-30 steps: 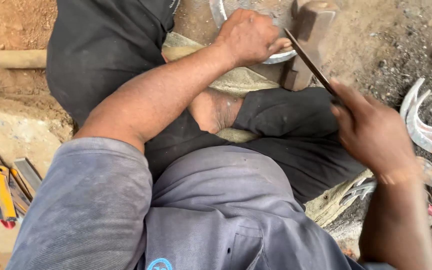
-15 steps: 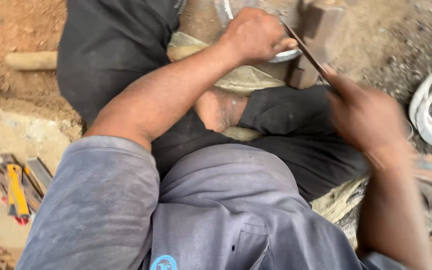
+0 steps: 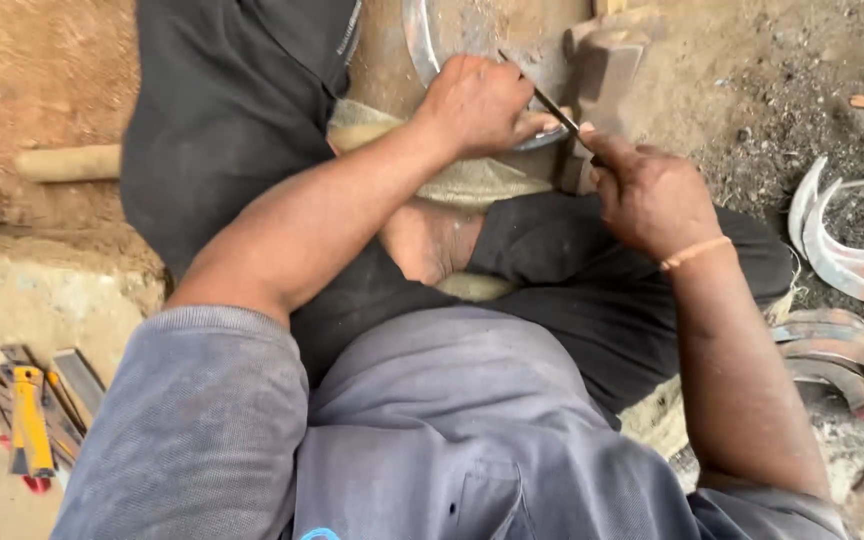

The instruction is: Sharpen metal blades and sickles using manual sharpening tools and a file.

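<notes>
My left hand [image 3: 477, 105] presses down on a curved metal sickle blade [image 3: 419, 45] that rests at the top of the view by a heavy iron block [image 3: 607, 65]. My right hand [image 3: 652, 195] is closed around the handle end of a thin dark file [image 3: 542, 95], whose tip lies across the blade just above my left fingers. Both hands are close together over my crossed legs in dark trousers [image 3: 232, 120]. A bare foot [image 3: 432, 240] shows between my forearms.
Several finished curved sickle blades [image 3: 837, 250] lie on the dark ground at the right. A bundle of files and a yellow-handled tool [image 3: 27, 420] lies at the lower left. A wooden handle [image 3: 67, 163] lies on the dirt at the left.
My right hand has pushed the file forward and to the left, coming close to my left hand. The left hand stayed on the blade. The view shifted slightly.
</notes>
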